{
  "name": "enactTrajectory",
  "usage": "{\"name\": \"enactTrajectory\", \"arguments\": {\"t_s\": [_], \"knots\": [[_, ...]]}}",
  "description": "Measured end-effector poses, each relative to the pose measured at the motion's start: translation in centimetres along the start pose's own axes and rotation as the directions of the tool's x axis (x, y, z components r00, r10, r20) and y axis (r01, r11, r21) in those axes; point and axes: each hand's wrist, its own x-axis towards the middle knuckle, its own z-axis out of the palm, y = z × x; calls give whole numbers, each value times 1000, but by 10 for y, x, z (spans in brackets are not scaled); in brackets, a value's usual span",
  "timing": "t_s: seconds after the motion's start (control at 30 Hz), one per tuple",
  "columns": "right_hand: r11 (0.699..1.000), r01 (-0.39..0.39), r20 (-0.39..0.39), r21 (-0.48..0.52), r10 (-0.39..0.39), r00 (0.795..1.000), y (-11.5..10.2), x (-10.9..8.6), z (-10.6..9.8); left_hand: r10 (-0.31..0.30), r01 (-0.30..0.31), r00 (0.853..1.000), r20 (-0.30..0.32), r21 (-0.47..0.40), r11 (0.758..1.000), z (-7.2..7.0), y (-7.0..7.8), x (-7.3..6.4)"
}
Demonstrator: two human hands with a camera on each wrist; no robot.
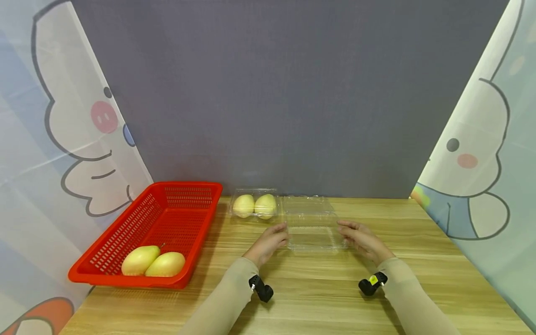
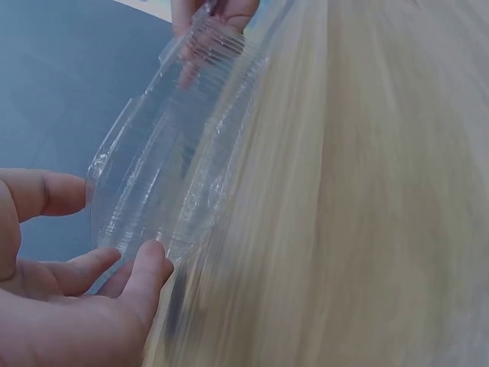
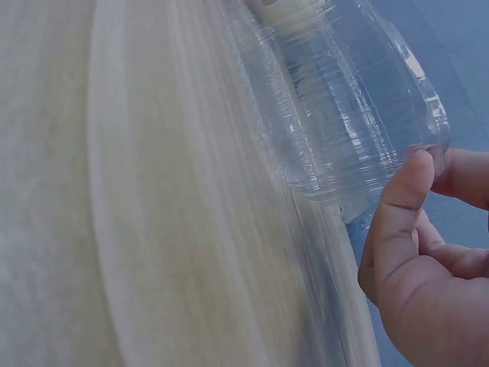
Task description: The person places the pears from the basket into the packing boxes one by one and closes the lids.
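An unfolded clear plastic clamshell box [image 1: 314, 232] is between my two hands, its lid [image 1: 307, 204] laid back on the far side. My left hand [image 1: 270, 242] holds the left end; in the left wrist view the thumb [image 2: 149, 287] and fingertips are at the plastic wall. At the right end, my right hand [image 1: 362, 239] pinches the rim between thumb [image 3: 405, 187] and forefinger. No fruit lies inside this box. Just left of it stands another clear clamshell box [image 1: 254, 190] with two pale yellow pears [image 1: 265, 206] in it.
A red plastic basket [image 1: 201, 232] stands on the left of the wooden table [image 1: 318, 298], with two yellow pears [image 1: 165, 264] at its near end. Behind the table hangs a grey cloth [image 1: 293, 102]; printed curtains [image 1: 473, 139] flank both sides.
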Motion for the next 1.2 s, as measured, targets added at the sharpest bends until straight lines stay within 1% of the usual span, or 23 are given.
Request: {"name": "enactTrajectory", "arguments": {"t_s": [0.07,0.17,0.3,0.4,0.57,0.77,0.87,1.03,1.07,1.2], "knots": [[1000,3,7,-5,-3,1000,0,0,0,-4,4,1000,-7,30,1000,0,0,0],[1000,0,4,-4,0,1000,-2,0,0,-2,5,1000,-31,100,995,-2,1,-1],[1000,-1,1,-8,1,1000,-3,0,0,12,0,998,-62,194,981,-5,1,-1],[1000,-4,-1,-12,4,1000,-3,0,1,29,-13,998,-60,247,969,-9,2,-1],[1000,-1,7,-16,1,1000,-4,-1,1,64,-47,997,-37,353,934,-15,10,-5],[1000,6,8,-21,-6,1000,-3,-1,-1,103,-87,995,-14,440,894,-16,25,-11],[1000,10,8,-20,-9,1000,-3,-1,-1,124,-107,992,-2,490,865,-16,31,-14],[1000,12,3,-9,-11,1000,-2,-1,-1,161,-147,987,21,541,828,-21,39,-18],[1000,11,3,-8,-11,1000,-2,-1,-1,162,-146,987,20,550,822,-23,41,-20],[1000,8,3,-4,-8,1000,-1,-2,0,196,-177,980,28,570,803,-29,51,-25]]}}
